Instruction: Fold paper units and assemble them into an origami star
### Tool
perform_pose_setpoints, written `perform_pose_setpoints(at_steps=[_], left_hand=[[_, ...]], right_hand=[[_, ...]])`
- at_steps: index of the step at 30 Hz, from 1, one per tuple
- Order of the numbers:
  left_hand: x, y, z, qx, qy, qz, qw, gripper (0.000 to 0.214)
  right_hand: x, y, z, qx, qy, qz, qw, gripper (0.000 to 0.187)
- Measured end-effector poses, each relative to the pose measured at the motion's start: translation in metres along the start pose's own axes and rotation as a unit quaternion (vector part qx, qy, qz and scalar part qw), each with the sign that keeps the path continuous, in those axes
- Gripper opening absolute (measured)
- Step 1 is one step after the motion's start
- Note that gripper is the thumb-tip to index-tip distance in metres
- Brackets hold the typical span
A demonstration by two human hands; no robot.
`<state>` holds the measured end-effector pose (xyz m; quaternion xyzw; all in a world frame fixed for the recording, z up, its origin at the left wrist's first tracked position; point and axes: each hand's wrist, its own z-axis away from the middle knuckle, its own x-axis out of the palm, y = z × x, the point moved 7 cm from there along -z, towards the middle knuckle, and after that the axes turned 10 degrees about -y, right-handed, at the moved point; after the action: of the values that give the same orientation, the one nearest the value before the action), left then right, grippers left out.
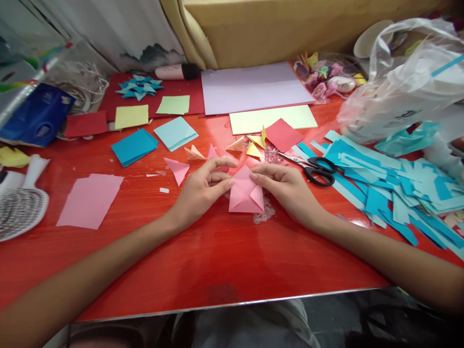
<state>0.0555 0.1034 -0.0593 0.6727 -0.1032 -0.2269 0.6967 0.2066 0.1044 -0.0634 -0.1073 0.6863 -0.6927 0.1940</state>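
Between my hands is a pink origami paper (247, 195), partly folded, with creases meeting near its middle and a point at the top. My left hand (205, 186) pinches its left edge between thumb and fingers. On the opposite side, my right hand (286, 191) grips the upper right edge, thumb on top. Just beyond my hands lie small folded pieces: a pink one (177, 170), a peach one (195, 153) and yellow ones (254, 150). Black-handled scissors (319, 170) rest to the right of my right hand.
Pink paper squares (90, 200) lie at left, blue squares (134, 147) and light blue squares (176, 133) behind. Blue paper strips (391, 179) pile up at right, below a plastic bag (402, 92). A hairbrush (23, 208) is far left. The red table's front edge (232, 305) is near me.
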Motion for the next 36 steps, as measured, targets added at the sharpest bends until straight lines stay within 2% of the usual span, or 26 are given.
perform_pose_setpoints(at_steps=[6, 13, 23, 30, 36], left_hand=[[0.002, 0.002, 0.001, 0.002, -0.008, 0.003, 1.000, 0.018], [0.003, -0.003, -0.002, -0.006, -0.011, 0.086, 0.996, 0.005], [-0.004, -0.003, -0.003, -0.001, 0.030, 0.077, 0.997, 0.008], [-0.002, -0.006, -0.002, -0.012, 0.017, 0.067, 0.998, 0.014], [0.001, 0.000, 0.000, -0.023, 0.008, -0.017, 1.000, 0.016]], right_hand=[[0.000, 0.000, 0.003, 0.000, 0.020, 0.041, 0.999, 0.017], [0.000, -0.014, 0.011, -0.070, 0.053, 0.118, 0.989, 0.020], [0.006, -0.020, 0.011, -0.092, 0.019, 0.170, 0.981, 0.022], [0.011, -0.027, 0.012, -0.116, -0.016, 0.160, 0.980, 0.019], [-0.005, -0.021, 0.012, -0.093, 0.078, 0.118, 0.986, 0.016]])
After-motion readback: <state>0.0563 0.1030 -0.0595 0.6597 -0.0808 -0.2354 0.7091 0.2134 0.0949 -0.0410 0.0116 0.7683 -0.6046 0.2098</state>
